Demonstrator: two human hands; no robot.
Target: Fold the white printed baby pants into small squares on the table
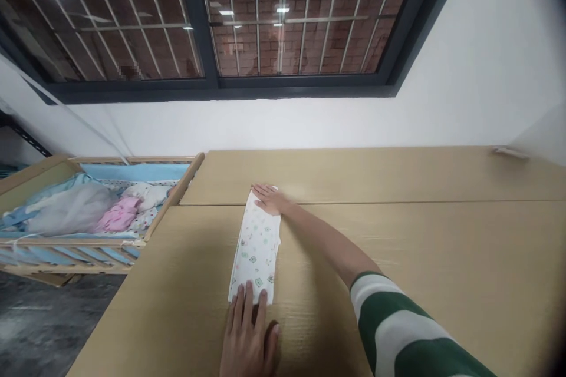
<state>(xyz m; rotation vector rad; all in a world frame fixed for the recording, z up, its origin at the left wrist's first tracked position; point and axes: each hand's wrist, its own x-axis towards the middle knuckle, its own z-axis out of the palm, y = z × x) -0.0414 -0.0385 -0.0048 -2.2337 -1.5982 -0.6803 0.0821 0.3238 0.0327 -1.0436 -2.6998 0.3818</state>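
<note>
Cotton-soft printed cloth (255, 250) folded long on wooden counter (398, 235) | left hand (248, 336), right hand (270, 197) flat, fingers apart, pinning ends | likely light, limp; grip edges.

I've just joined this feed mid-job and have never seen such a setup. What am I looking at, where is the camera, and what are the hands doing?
There is no machine here: a person works with two bare hands. The single picture comes from a camera on their head, looking forward and down. In front is a wooden table below a barred window. On it lies a folded patterned cloth. The right hand, arm in a striped sleeve, lies flat on the cloth's far end; the left hand presses its near end. Neither hand grips anything. To the left stands a crib holding bedding and clothes.
</note>
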